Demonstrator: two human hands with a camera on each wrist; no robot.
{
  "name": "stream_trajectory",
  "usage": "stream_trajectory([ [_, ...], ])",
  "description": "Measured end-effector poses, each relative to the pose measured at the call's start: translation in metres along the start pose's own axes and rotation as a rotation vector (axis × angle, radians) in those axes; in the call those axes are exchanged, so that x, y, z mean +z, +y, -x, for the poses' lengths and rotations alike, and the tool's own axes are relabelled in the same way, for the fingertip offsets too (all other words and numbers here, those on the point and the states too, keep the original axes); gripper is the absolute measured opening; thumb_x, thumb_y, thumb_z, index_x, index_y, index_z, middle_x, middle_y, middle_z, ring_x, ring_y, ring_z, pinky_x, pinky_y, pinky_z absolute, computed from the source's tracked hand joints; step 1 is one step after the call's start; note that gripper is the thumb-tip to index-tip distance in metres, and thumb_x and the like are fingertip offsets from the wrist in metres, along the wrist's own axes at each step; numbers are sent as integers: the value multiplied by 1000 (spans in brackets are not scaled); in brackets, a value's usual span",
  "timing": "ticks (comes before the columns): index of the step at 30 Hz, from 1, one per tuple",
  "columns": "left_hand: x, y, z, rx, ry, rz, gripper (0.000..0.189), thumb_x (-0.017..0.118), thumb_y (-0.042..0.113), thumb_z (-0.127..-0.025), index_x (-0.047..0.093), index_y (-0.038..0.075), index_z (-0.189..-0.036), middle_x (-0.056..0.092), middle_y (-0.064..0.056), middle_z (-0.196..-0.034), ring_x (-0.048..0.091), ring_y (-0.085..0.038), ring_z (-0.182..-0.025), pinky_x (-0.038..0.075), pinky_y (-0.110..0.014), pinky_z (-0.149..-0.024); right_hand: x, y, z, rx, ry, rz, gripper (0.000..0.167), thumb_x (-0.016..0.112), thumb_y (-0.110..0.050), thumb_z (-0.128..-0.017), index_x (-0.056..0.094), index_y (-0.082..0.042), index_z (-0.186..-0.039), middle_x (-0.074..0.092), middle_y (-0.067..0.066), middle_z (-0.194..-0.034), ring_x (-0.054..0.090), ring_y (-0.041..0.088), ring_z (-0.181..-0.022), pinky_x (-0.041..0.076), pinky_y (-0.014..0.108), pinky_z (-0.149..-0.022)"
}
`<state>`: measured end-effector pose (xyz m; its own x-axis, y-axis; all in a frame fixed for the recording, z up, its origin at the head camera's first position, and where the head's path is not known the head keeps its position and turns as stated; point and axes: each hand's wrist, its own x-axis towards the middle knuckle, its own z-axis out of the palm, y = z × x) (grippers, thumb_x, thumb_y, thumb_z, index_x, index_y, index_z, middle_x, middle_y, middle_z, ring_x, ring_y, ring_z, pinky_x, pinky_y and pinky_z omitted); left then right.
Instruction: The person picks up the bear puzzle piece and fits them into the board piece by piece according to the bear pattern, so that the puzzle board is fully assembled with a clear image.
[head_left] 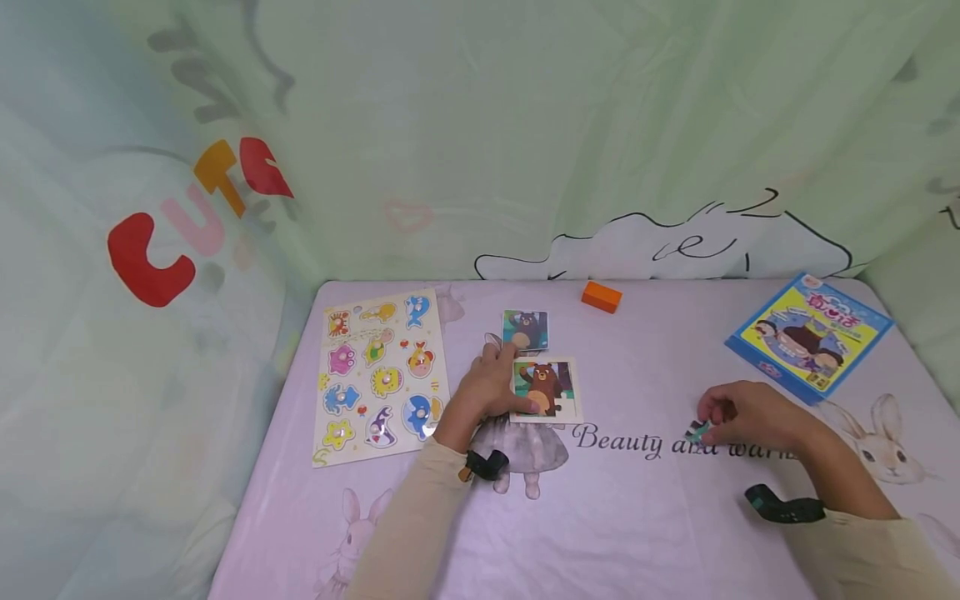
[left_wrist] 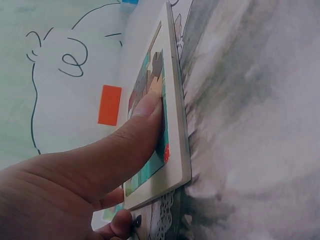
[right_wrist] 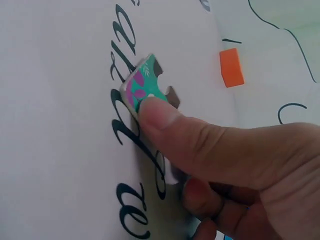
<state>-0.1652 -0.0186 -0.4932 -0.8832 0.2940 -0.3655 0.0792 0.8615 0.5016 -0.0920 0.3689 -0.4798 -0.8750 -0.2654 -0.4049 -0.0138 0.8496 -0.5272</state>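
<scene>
A small bear jigsaw puzzle (head_left: pixel 544 387) in a pale frame lies on the table, with a gap in the picture at its lower right. My left hand (head_left: pixel 487 383) holds it at the left side, thumb pressed onto the bear picture. In the left wrist view the thumb lies over the puzzle (left_wrist: pixel 172 150) and the other fingers stand by its edge. A matching bear picture card (head_left: pixel 534 327) lies just above, near my left fingers. To the right, my right hand (head_left: pixel 757 417) pinches a green jigsaw piece (right_wrist: pixel 142 82) with purple leaves, low over the table lettering.
A peg puzzle board (head_left: pixel 352 458) with sea animals lies to the left. At the back sits an orange block (head_left: pixel 602 297). A blue game box (head_left: pixel 813 333) stands at the back right. Cloth walls (head_left: pixel 450 150) rise behind and beside the table.
</scene>
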Motion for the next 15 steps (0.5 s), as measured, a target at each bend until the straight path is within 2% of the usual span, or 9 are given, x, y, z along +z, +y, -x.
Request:
stream_trajectory([
  [7,-1,2,2,-11,-2,23,103,89,48,-75,31,23,-156,39,-14,-148,46,-30,-121,49,-47,-100,-1,1,1,-30,27,-20,25,82,-35,-85,64,-20,-95,57,-3,-80,51,10,-77,40,24,-62],
  [10,-1,1,1,-6,0,18,102,88,49,-76,31,24,-156,38,-14,-149,47,-30,-121,49,-47,-100,0,-1,-1,-63,58,-66,23,80,-31,-88,66,-19,-102,59,-2,-81,54,11,-76,43,24,-64],
  [15,-1,1,1,1,1,10,104,88,50,-75,30,23,-156,39,-15,-148,47,-30,-119,50,-47,-98,6,-9,-6,-110,94,-123,30,77,-25,-91,68,-17,-119,58,-1,-82,54,12,-77,44,24,-64],
])
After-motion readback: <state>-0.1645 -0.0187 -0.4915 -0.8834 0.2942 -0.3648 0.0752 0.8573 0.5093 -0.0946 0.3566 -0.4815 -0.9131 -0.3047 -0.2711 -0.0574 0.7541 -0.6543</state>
